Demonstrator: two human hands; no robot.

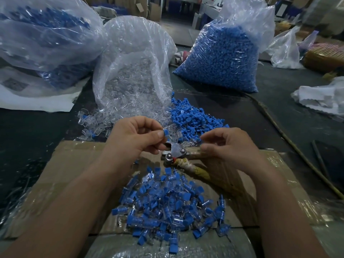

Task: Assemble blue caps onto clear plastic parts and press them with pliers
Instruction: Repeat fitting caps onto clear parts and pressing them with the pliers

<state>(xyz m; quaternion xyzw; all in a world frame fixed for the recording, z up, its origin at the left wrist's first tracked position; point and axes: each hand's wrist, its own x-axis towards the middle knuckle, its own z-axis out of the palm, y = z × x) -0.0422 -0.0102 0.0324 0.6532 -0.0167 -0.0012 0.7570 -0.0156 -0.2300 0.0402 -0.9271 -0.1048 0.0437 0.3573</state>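
- A heap of finished pieces (167, 207), clear with blue tops, lies on a taped sheet of cardboard (74, 164), nearer than the pliers (176, 153).
- The cardboard covers part of a dark table (28, 131).
- The left hand (135, 136) pinches one blue cap (165, 132) between thumb and forefinger, just above the pliers' head.
- The right hand (229, 144) has its fingers curled round the pliers' upper handle; the lower, cloth-wrapped handle slants down onto the cardboard.
- Just beyond the pliers lie loose blue caps (195, 118), and to their left clear parts (104, 121) spill from an open bag (134, 71).
- Farther back, right of the pliers, stands a full bag of blue caps (221, 58); far left, another bag (46, 34) with blue contents.
- A white crumpled cloth (320, 97) lies far right.
- Cardboard boxes (154, 8) stand in the dim room behind.
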